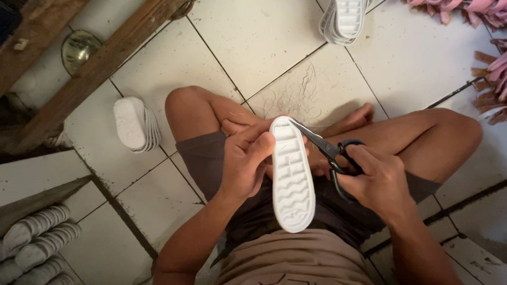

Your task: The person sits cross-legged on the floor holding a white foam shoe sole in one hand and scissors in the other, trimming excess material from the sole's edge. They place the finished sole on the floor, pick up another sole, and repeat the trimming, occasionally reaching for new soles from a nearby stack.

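Observation:
A white shoe sole with a wavy tread faces up over my lap. My left hand grips its left edge, thumb pressed near the toe end. My right hand holds black scissors by the handles. The blades point left and their tip touches the upper right rim of the sole. I sit cross-legged on a white tiled floor.
A stack of white soles lies on the floor to my left. Another stack of soles stands at the top. More white soles fill the lower left corner. Pink pieces pile at the upper right. Wooden beams cross the upper left.

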### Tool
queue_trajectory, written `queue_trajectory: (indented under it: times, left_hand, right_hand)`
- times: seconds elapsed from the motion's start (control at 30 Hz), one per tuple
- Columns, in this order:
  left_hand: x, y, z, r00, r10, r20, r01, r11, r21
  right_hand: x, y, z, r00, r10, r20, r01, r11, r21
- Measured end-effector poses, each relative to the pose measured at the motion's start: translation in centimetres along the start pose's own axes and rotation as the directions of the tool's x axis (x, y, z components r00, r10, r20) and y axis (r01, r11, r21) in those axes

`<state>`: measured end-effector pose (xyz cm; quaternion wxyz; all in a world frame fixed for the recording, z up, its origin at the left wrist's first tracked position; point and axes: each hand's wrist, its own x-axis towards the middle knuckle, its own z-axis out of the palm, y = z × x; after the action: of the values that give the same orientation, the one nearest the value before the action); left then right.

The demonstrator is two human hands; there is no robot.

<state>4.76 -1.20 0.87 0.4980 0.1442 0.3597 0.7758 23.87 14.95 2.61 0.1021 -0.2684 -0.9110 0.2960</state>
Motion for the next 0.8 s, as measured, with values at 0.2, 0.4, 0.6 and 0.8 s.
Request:
queue_trajectory:
  times: [0.2, 0.4, 0.6, 0.8]
  left_hand:
    - [-0.1, 0.4, 0.7, 0.997, -0.052, 0.056, 0.05, 0.998, 0.039]
    - [0.3, 0.8, 0.6, 0.99, -0.068, 0.121, 0.068, 0.998, 0.005]
    - [0.6, 1.1, 0.8, 0.978, -0.204, 0.05, 0.205, 0.978, -0.033]
    - [0.4, 2.0, 1.5, 0.958, -0.285, -0.002, 0.283, 0.953, -0.109]
  right_hand:
    - [0.0, 0.1, -0.8, 0.99, -0.127, -0.062, 0.133, 0.985, 0.11]
    - [0.3, 0.3, -1.4, 0.998, -0.061, 0.027, 0.06, 0.997, 0.047]
    - [0.5, 0.3, -1.7, 0.996, -0.092, 0.011, 0.092, 0.996, -0.003]
    - [0.7, 0.1, -2.2, 0.991, -0.136, 0.013, 0.136, 0.991, 0.001]
